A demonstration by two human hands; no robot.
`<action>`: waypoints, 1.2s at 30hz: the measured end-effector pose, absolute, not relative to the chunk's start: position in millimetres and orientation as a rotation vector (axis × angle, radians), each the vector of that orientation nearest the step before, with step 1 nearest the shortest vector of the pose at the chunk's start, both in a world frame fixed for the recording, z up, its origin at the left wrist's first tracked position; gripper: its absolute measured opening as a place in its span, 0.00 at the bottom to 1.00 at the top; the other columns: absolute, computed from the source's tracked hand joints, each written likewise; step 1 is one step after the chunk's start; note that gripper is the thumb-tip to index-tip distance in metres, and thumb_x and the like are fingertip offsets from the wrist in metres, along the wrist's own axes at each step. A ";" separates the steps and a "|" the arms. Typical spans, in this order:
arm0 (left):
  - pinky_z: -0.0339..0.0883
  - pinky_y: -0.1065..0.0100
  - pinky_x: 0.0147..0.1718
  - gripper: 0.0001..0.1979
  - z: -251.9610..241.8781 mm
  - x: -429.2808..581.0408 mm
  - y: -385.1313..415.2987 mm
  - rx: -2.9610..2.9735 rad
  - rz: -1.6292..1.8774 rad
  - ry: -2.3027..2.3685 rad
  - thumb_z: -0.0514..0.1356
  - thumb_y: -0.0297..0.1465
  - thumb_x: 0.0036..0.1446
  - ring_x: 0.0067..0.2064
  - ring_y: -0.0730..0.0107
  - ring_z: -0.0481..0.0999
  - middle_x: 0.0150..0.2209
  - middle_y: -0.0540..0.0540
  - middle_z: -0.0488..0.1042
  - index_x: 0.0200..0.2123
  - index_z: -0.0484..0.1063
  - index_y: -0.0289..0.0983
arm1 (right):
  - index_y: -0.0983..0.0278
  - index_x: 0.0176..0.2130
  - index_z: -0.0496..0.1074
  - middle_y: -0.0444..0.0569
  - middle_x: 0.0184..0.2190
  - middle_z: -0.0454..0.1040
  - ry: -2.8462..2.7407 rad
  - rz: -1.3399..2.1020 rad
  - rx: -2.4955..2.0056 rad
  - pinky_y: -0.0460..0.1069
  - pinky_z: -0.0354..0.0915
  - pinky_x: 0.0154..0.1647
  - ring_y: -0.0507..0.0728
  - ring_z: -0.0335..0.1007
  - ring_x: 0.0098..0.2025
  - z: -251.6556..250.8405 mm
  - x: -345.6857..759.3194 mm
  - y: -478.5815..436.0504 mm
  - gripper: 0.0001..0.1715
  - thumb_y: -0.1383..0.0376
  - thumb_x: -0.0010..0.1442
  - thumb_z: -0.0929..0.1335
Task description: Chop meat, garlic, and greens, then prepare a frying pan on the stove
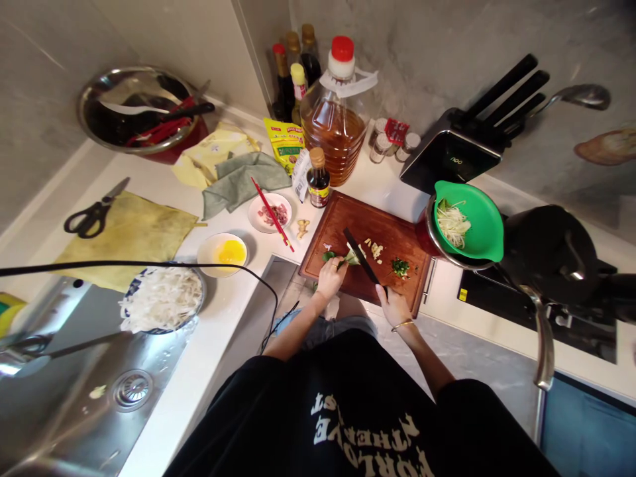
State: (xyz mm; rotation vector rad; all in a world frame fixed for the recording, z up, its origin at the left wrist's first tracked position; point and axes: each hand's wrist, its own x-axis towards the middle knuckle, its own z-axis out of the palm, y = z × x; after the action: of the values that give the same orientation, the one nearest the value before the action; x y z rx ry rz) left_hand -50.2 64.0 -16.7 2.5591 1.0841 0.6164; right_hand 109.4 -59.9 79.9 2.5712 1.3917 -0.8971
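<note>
Knife (362, 259) on an 11-to-5 o'clock slant

L hand (330, 277), approx. 8-9 o'clock from the blade, has fingers curled over leafy greens (352, 257) on the left part of the board (382, 228). My R hand (394, 305) is wrapped round the knife's handle, at 5; tip points to 11, away from me, short of the far edge. Blade lies just right of the greens; can't tell if touching.

Edges/room: near edge runs close to my waist; bare wood shows along the far edge, at 12. Pale chopped pcs (376, 251) sit just right of the blade, then a chopped green pile (400, 267) at 3-4, nearer the right edge.

Containers, L to R, from the board: bowl (201, 306) heaped w/ white strips (159, 298) at 9; small bowl (203, 255) w/ yellow liquid (231, 252), also 9, closer in; plate (254, 211) w/ pinkish cut meat (281, 213) at 10, red chopsticks (269, 208) laid across; sauce btl (318, 179) w/ dark liquid at 11; big jug (334, 132) w/ amber liquid behind it; green colander (484, 222) w/ pale sprouts (452, 226) at 2-3.
</note>
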 end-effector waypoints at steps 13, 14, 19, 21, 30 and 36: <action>0.67 0.62 0.43 0.12 -21.6 -49.1 63.1 2.600 0.574 0.951 0.51 0.23 0.59 0.43 0.62 0.69 0.40 0.39 0.72 0.43 0.71 0.34 | 0.66 0.42 0.70 0.59 0.36 0.76 1.282 -0.925 2.489 0.50 0.63 0.41 0.60 0.74 0.40 74.6 103.4 -51.6 0.34 0.47 0.64 0.50; 0.67 0.62 0.45 0.13 -22.9 -50.9 62.4 2.597 0.572 0.940 0.51 0.23 0.59 0.45 0.62 0.69 0.42 0.39 0.71 0.44 0.71 0.34 | 0.66 0.44 0.70 0.58 0.37 0.76 1.302 -0.892 2.519 0.50 0.63 0.42 0.59 0.73 0.41 69.2 99.5 -47.0 0.32 0.48 0.65 0.50; 0.67 0.64 0.45 0.15 -21.5 -55.2 62.7 2.576 0.559 1.025 0.49 0.24 0.61 0.46 0.64 0.69 0.44 0.41 0.70 0.48 0.68 0.38 | 0.67 0.46 0.69 0.57 0.39 0.76 1.373 -0.827 2.636 0.49 0.62 0.44 0.58 0.72 0.43 59.3 95.0 -41.4 0.29 0.52 0.66 0.51; 0.66 0.64 0.43 0.14 -16.8 -52.0 65.3 2.583 0.547 1.021 0.49 0.24 0.61 0.45 0.64 0.69 0.42 0.41 0.70 0.48 0.68 0.37 | 0.66 0.44 0.69 0.56 0.38 0.76 1.368 -0.855 2.620 0.49 0.62 0.42 0.59 0.73 0.41 65.8 101.1 -46.5 0.30 0.51 0.66 0.50; 0.62 0.63 0.40 0.10 -5.9 -41.3 68.5 2.503 0.603 1.161 0.51 0.30 0.61 0.37 0.64 0.68 0.27 0.45 0.70 0.30 0.69 0.37 | 0.64 0.40 0.69 0.57 0.35 0.76 1.310 -0.974 2.464 0.50 0.62 0.41 0.60 0.74 0.41 96.5 115.6 -66.1 0.35 0.46 0.64 0.48; 0.62 0.67 0.38 0.12 -11.0 -45.8 68.7 2.462 0.610 1.141 0.50 0.31 0.62 0.37 0.67 0.69 0.27 0.46 0.71 0.29 0.69 0.38 | 0.65 0.41 0.71 0.60 0.37 0.76 1.270 -0.977 2.433 0.52 0.63 0.41 0.62 0.73 0.41 90.6 107.1 -53.9 0.37 0.46 0.63 0.48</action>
State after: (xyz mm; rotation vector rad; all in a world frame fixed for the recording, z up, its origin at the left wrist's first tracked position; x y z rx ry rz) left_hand -45.8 68.7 -11.0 2.4617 1.1414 0.6099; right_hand 107.1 -53.9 90.6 2.4327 1.2701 -0.9765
